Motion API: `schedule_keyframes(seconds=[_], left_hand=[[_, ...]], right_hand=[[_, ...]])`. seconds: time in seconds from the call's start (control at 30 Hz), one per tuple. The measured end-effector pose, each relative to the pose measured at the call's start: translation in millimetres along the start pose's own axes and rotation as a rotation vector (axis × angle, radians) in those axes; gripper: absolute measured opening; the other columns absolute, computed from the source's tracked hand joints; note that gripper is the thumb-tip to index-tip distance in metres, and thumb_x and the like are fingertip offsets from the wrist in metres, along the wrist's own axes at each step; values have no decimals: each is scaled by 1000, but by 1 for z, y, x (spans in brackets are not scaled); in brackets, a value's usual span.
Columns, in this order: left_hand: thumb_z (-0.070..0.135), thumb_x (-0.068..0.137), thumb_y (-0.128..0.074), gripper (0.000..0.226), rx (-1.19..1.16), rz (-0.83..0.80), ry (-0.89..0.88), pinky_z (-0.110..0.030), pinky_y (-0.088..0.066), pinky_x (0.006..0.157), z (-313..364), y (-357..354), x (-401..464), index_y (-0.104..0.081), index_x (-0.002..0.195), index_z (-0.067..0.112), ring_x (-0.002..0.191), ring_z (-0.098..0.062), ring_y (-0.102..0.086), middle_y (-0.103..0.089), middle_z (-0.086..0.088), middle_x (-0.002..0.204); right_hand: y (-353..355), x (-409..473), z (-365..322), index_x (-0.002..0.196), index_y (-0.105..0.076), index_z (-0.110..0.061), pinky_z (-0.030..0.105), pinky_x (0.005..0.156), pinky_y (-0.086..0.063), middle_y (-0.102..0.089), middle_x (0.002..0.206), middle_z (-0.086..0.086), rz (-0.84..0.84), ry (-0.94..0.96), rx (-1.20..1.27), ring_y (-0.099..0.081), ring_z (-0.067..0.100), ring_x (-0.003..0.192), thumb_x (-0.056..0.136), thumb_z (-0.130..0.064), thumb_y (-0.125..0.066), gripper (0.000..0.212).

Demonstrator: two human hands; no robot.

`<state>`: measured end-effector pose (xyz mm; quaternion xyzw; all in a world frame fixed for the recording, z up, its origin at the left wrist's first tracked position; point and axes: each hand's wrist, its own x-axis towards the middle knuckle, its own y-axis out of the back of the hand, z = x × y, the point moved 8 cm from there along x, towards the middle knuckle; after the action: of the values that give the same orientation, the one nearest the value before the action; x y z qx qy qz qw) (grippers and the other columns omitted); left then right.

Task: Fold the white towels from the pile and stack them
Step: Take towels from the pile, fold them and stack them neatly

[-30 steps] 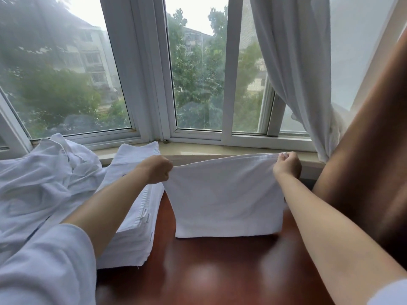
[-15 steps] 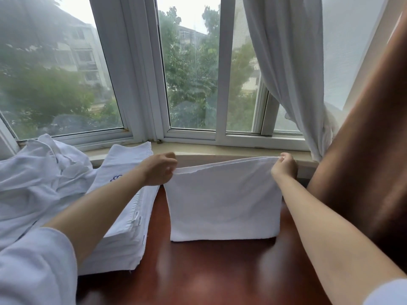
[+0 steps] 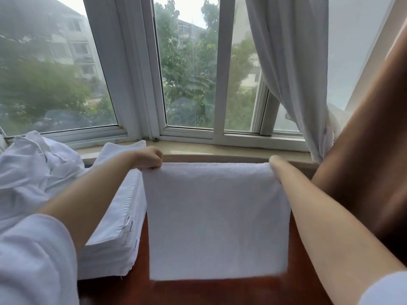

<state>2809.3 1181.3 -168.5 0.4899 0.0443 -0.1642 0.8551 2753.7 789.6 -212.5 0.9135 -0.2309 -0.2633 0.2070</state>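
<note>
While the crumpled pile of unfolded towels [image 3: 33, 172] at far left looks big, plenty is left, I judge. Next to it, between the pile and what I hold, the stack of folded towels [image 3: 116, 227] sits on the dark red-brown table [image 3: 220, 291], several layers deep with tags showing on its side, so a fair share is done. Front and centre, the white towel [image 3: 217, 221] hangs doubled over the table, lower edge near or on the wood, cannot tell which. My left hand [image 3: 148, 158] fists its top left corner. My right hand [image 3: 275, 167] is at the top right corner, mostly hidden behind cloth; grip there cannot be told. This one needs another fold, then stacking.
</note>
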Motion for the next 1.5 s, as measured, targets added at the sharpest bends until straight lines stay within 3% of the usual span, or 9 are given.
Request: schedule_keyframes(seconds=[0.17, 0.37, 0.5, 0.6, 0.67, 0.87, 1.1, 1.3, 1.5], left_hand=[[6, 95, -42, 25, 351, 0, 51, -29, -40, 84, -48, -60, 41, -58, 114, 11, 103, -23, -51, -52, -4, 109], [2, 97, -38, 28, 410, -46, 144, -29, -38, 99, -78, -91, 74, -56, 118, -1, 117, -29, -54, -49, -18, 139], [10, 97, -39, 23, 370, -98, 36, -28, -37, 77, -77, -106, 107, -52, 80, 14, 85, -18, -50, -59, -19, 112], [26, 94, -54, 11, 271, -223, -35, -29, -40, 75, -73, -120, 117, -53, 87, 17, 84, -15, -51, -54, -3, 92], [17, 90, -57, 6, 385, -243, -44, -30, -44, 77, -78, -123, 126, -54, 94, 12, 94, -23, -56, -56, -5, 97], [-1, 91, -45, 15, 565, 169, -162, -32, -43, 72, -69, -98, 143, -57, 94, 8, 90, -27, -54, -58, -11, 100], [-1, 84, -50, 17, 817, 175, -261, -30, -39, 69, -64, -117, 106, -60, 87, 12, 91, -22, -52, -56, -2, 95], [-6, 75, -49, 22, 508, -322, -193, -25, -35, 60, -68, -170, 46, -46, 71, 16, 75, -21, -48, -50, -1, 80], [1, 80, -48, 21, 611, -440, -56, -25, -44, 72, -89, -214, -9, -59, 86, 17, 97, -23, -59, -65, -4, 104]], right_hand=[[-72, 11, 46, 109, -57, -3, 42, 96, -43, -65, 111, 17, -391, -200, -63, -60, 35, 98, 59, -24, -48, 55], [-116, 36, 60, 134, -48, -8, 44, 101, -43, -60, 123, 22, -628, -239, -67, -60, 37, 103, 61, -20, -52, 74], [-111, 80, 55, 142, -33, -9, 38, 90, -46, -43, 138, 18, -233, -80, -271, -49, 33, 116, 79, -7, -54, 66], [-103, 101, 52, 120, -58, -8, 33, 76, -47, -59, 118, 12, 13, 61, -417, -56, 28, 97, 90, -13, -48, 32], [-103, 113, 56, 116, -64, -15, 34, 85, -48, -60, 120, 10, 74, 80, -546, -53, 29, 110, 92, -15, -48, 29], [-95, 124, 39, 114, -69, -17, 32, 90, -36, -53, 120, 11, 376, 185, -535, -45, 30, 110, 95, -10, -46, 30], [-79, 92, 60, 94, -68, -14, 25, 85, -39, -46, 113, 3, 417, 214, -183, -49, 25, 94, 84, -11, -54, 18], [-74, 46, 140, 105, -65, -12, 24, 69, -35, -57, 108, 2, 384, -13, 16, -51, 29, 95, 87, -14, -46, 26], [-73, 4, 197, 102, -63, -10, 26, 61, -31, -60, 98, 3, 428, -82, 9, -52, 32, 83, 90, -11, -42, 24]])
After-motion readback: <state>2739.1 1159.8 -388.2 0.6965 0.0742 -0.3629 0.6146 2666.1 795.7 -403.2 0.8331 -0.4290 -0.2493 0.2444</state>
